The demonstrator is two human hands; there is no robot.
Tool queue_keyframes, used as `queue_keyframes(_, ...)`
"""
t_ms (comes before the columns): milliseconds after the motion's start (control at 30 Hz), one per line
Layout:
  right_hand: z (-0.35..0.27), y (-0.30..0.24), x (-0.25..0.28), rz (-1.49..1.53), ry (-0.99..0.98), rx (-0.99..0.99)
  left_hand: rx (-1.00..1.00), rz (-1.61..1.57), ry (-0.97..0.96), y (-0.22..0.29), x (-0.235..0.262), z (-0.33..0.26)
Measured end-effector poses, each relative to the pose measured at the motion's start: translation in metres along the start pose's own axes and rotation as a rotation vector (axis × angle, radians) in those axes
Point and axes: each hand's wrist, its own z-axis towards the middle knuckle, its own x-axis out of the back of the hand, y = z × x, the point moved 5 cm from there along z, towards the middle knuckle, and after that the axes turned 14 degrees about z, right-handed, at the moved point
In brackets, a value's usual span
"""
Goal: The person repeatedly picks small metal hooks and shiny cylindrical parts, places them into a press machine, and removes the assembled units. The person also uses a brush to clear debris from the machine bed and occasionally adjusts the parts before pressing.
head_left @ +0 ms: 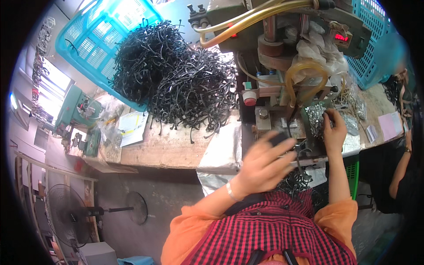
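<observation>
My left hand (267, 165), smeared by motion, is in front of the press (274, 48), its fingers reaching toward the work area. A dark patch (279, 139) shows at its fingertips; whether it is held or worn I cannot tell. A thin black curved strip (300, 161) hangs just right of that hand. Over a heap of small shiny metal parts (315, 118), my right hand (335, 132) has its thumb and fingers drawn together at the heap's right side. What lies between those fingertips is too small to make out.
Black curved strips (190, 84) spill from a tipped blue basket (88, 53) onto the wooden bench (172, 150). More strips (293, 183) lie by my lap. Yellow hoses (256, 20) cross the press. A standing fan (66, 214) is at left; another person's arm (399, 172) is at right.
</observation>
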Motion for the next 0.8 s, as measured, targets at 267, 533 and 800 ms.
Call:
queue_keyframes(267, -0.02, -0.005, 0.012, 0.003, -0.078, -0.08, 0.421, 0.83, -0.024, -0.15, 0.121, -0.067)
queue_keyframes(533, -0.019, -0.013, -0.004, 0.044, -0.018, 0.022, 1.193, 0.665, -0.13, -0.275, 0.049, -0.175)
queue_keyframes(800, -0.012, -0.08, -0.013, 0.359, -0.228, -0.02, 1.146, 0.993, -0.501, -0.232, 0.075, -0.124)
